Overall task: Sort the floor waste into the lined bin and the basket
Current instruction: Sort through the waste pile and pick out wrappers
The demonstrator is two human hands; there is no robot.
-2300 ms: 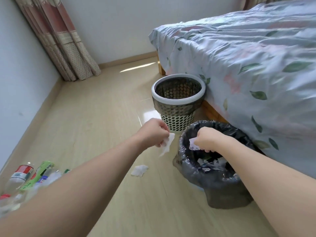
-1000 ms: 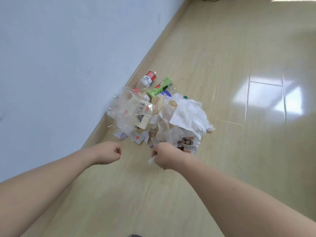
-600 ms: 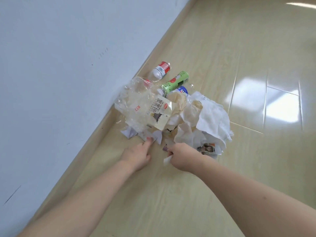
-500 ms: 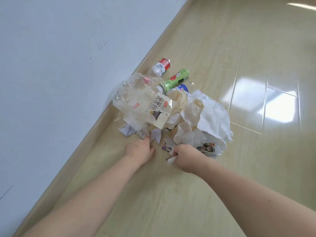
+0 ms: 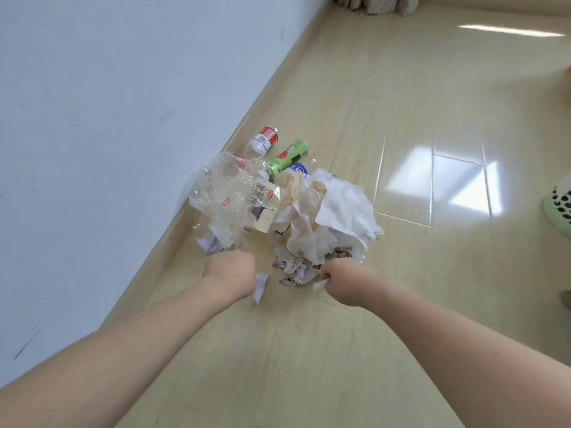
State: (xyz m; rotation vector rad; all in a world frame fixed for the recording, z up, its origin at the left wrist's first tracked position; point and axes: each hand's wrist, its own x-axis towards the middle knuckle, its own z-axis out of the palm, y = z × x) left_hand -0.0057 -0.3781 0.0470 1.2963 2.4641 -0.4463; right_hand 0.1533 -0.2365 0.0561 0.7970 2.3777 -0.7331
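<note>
A heap of floor waste [image 5: 312,217] lies against the wall: crumpled tissues, clear plastic wrappers [image 5: 234,199], torn paper bits, a green bottle [image 5: 287,157] and a red-labelled bottle [image 5: 264,140]. My left hand [image 5: 230,273] is at the heap's near left edge, fingers curled round a white paper scrap [image 5: 260,285] that hangs below it. At the near right edge, my right hand [image 5: 340,282] pinches a small white paper scrap [image 5: 320,285]. A sliver of the perforated basket [image 5: 559,208] shows at the right edge. The lined bin is out of view.
A pale blue wall with a wooden skirting board [image 5: 185,217] runs along the left. Glossy wood-look floor [image 5: 432,134] stretches to the right and back. Curtain hems [image 5: 377,1] hang at the top edge.
The view turned from the bins to the waste heap. Both hands reached in; the left hand has lifted a white scrap from the heap's edge, and the right hand still pinches its scrap.
</note>
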